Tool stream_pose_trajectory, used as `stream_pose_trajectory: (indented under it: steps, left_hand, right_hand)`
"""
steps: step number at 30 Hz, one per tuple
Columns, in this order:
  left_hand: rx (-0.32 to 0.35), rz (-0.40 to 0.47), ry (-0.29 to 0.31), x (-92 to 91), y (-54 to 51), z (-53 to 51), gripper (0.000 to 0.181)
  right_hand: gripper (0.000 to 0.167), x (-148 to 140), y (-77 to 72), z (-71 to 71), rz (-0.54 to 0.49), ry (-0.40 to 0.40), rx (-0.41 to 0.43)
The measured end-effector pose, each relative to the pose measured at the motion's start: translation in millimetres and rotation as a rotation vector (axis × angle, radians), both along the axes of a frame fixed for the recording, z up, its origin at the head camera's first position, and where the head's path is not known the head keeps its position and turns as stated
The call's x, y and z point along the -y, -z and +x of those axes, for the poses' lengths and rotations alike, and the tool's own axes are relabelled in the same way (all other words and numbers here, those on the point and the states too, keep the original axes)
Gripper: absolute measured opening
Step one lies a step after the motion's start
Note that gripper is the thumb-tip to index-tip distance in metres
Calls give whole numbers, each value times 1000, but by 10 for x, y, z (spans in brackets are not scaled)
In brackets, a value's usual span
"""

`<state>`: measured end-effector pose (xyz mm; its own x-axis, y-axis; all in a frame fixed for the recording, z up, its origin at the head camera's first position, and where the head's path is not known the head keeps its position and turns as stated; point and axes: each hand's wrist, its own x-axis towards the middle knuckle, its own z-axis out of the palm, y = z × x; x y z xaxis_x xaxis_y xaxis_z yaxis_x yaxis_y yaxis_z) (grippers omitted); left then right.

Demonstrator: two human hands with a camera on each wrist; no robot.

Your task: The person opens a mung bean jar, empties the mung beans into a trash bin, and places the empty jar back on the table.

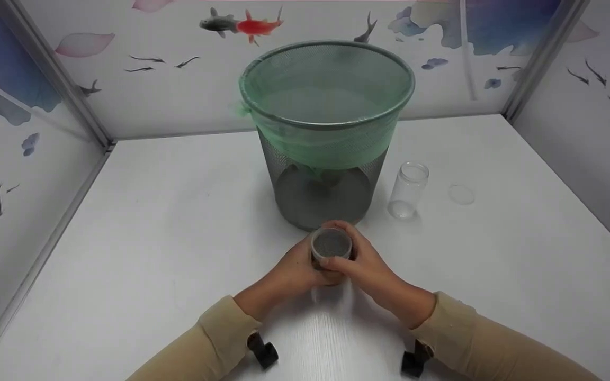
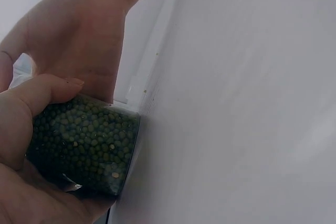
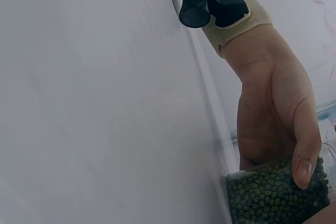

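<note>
Both hands hold a clear jar of small green beans [image 1: 331,244], which look like mung beans, at the front of the bin. My left hand [image 1: 295,269] wraps its left side, and my right hand [image 1: 367,265] grips the right side with the thumb across the near side by the rim. In the left wrist view the beans [image 2: 89,142] show through the jar wall between the hands. The right wrist view shows the beans [image 3: 268,195] under the left thumb. The jar's base is at or just above the tabletop. Whether a lid covers its top, I cannot tell.
Behind the hands stands a dark mesh wastebasket [image 1: 323,198] with a green bag liner [image 1: 331,143] over its rim. An uncapped clear jar [image 1: 409,190] stands to its right, beside a flat clear lid [image 1: 462,194]. Printed panels border the white table [image 1: 178,222].
</note>
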<state>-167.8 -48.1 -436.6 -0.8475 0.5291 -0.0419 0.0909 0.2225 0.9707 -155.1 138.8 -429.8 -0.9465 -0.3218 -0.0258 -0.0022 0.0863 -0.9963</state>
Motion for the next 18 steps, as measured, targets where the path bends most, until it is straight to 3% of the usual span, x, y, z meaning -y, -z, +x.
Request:
stream_pose_trajectory:
  steps: [10, 18]
  left_hand:
    - [7, -11, -15, -11, -13, 0, 85]
    - [-36, -51, -6, 3, -12, -24, 86]
  right_hand:
    - [77, 8, -7, -7, -13, 5, 37]
    - [88, 23, 15, -4, -37, 26, -28]
